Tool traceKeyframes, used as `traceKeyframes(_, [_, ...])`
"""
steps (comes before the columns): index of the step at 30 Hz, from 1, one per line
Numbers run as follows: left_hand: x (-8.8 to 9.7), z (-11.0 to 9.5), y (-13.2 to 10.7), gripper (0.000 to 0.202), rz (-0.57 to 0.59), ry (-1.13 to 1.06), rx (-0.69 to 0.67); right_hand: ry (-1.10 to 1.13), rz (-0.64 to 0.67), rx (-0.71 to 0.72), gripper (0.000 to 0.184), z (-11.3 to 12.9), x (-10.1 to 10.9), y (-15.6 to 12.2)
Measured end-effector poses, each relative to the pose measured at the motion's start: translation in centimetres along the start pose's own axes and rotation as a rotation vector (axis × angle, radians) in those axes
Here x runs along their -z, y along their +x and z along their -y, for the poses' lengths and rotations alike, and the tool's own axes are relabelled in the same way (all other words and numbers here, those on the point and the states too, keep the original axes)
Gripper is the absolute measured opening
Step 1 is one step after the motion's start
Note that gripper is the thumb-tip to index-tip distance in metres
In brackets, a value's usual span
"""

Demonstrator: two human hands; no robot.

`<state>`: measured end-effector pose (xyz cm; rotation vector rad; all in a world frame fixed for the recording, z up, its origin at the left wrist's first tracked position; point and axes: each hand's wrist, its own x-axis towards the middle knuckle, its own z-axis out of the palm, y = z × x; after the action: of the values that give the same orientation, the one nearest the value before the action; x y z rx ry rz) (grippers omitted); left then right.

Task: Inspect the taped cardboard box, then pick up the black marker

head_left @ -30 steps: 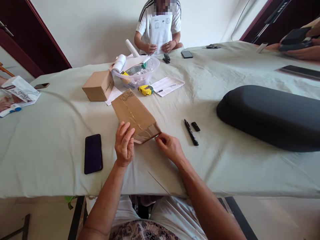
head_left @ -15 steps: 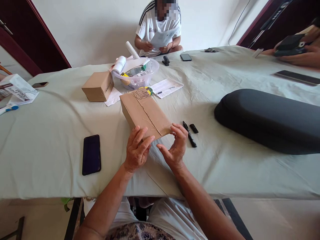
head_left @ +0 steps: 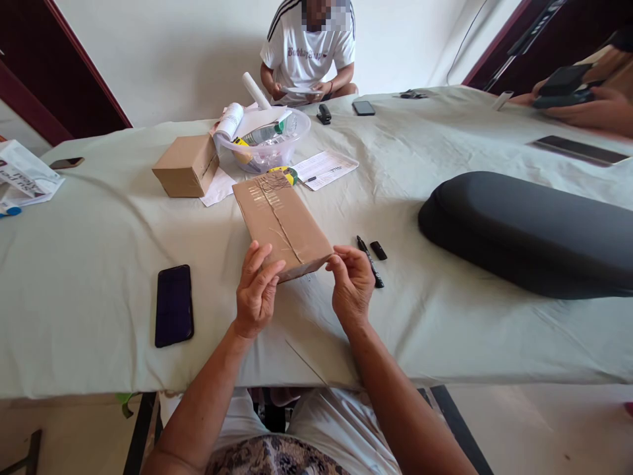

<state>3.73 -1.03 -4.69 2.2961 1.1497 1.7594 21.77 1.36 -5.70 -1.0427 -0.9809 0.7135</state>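
Note:
A brown cardboard box (head_left: pixel 284 221) with a taped seam and dark scribbled lines at its far end is in front of me. Its near end face shows, slightly raised off the cloth. My left hand (head_left: pixel 257 290) grips the near left corner, fingers on top and thumb by the end face. At the near right corner, my right hand (head_left: pixel 352 284) pinches the edge between thumb and forefinger, the other fingers curled. Just beyond the right hand lie a black marker (head_left: pixel 370 261) and its cap (head_left: pixel 378 250).
A phone (head_left: pixel 174 305) lies left. Beyond are another cardboard box (head_left: pixel 185 165), a filled plastic basin (head_left: pixel 301 135), a printed sheet (head_left: pixel 333 170) and a yellow-green tape measure (head_left: pixel 289 174). A black padded case (head_left: pixel 524 231) sits right. One person (head_left: pixel 309 59) sits opposite; another's hands (head_left: pixel 588 99) hold a device.
My right thumb has come up against the box's corner, closing that hand's grip. The near end of the box now shows more. The person opposite has lowered their paper.

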Motion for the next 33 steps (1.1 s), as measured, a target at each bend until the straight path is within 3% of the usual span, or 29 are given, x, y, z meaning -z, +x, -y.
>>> traceKeyframes(5, [0.6, 0.6, -0.5, 0.037, -0.035, -0.059, 0.183, -0.192, 0.168, -0.108, 0.031, -0.2, 0.2, -0.1])
traceKeyframes(11, [-0.3, 1.1, -1.4, 0.057, -0.089, -0.197, 0.432, -0.229, 0.196, -0.066, 0.037, -0.3, 0.4, -0.1])
traceKeyframes(16, [-0.5, 2.0, -1.7, 0.046, 0.042, -0.255, 0.666, -0.166, 0.259, -0.145, 0.035, -0.6, 0.4, 0.1])
traceKeyframes(23, [-0.9, 3.5, -2.8, 0.049, 0.096, 0.086, 0.540, -0.221, 0.279, -0.218, 0.043, -1.3, 0.3, -0.1])
traceKeyframes(33, [-0.4, 2.0, -1.8, 0.050, 0.081, -0.118, 0.557, 0.107, 0.337, -0.327, 0.042, -0.9, 0.1, -0.3])
